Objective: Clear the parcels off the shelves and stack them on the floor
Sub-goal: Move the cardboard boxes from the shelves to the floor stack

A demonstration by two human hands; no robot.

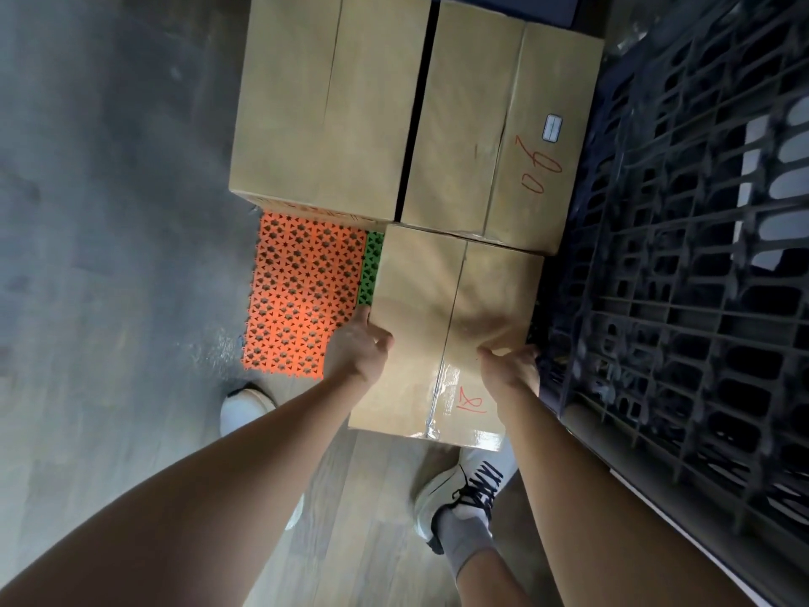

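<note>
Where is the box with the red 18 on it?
In the head view, the box marked 18 is low in the middle, held by the left hand and right hand, just before the box marked 06.

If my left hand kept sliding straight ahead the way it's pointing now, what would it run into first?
Probably the big left carton. The left hand points up along the left side of the held box, over the green tile strip, toward that carton's near edge. Depth is unclear, so it could pass above it.

Bare arms; white black-laced shoe [464, 492], grey sock [464, 541].
</note>
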